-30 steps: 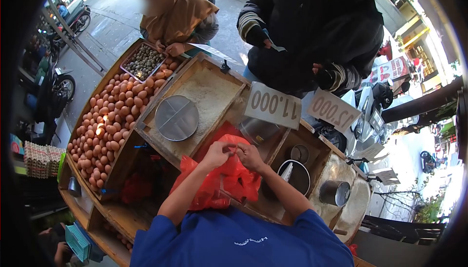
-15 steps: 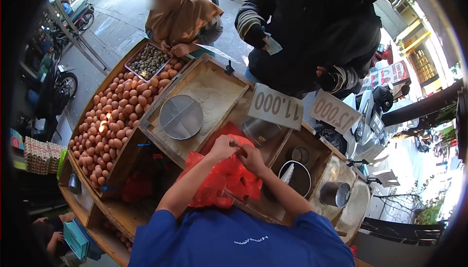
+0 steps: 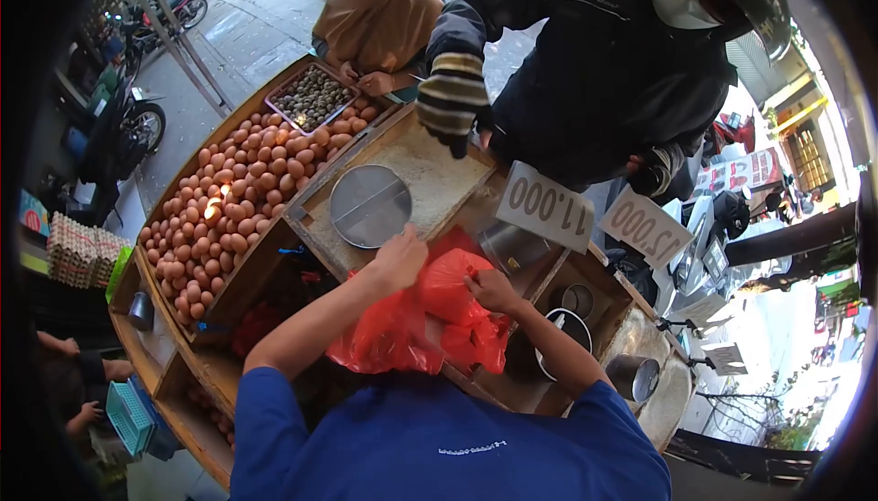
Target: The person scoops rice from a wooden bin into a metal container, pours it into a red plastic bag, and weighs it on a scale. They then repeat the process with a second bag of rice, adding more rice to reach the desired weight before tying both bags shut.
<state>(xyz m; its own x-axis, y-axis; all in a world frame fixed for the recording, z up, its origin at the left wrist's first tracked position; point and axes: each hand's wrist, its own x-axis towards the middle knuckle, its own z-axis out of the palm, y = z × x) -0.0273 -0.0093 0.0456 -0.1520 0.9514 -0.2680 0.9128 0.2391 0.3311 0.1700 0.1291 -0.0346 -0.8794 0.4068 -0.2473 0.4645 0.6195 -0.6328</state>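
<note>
A full red plastic bag (image 3: 450, 280) bulges in front of my chest. My right hand (image 3: 494, 290) is closed on its gathered top. To the bag's left, my left hand (image 3: 401, 258) is closed with the fingertips drawn together; what they pinch, if anything, is hidden. More crumpled red plastic (image 3: 380, 332) lies beneath my left forearm. Just beyond my left hand, a round metal measuring tin (image 3: 370, 206) rests in a wooden compartment of pale grains. Another metal tin (image 3: 512, 247) stands past the bag, partly covered by a price sign.
Brown eggs (image 3: 242, 185) fill the left bin, with a tray of small speckled eggs (image 3: 313, 98) at its far end. Price signs (image 3: 545, 208) stand along the far edge. A helmeted person (image 3: 604, 62) reaches a gloved hand over the grain compartment; another person (image 3: 380, 21) stands left.
My hands, together at the bag's top before, have moved apart, the left going left and the right going right. The helmeted person's arm has come forward over the stall.
</note>
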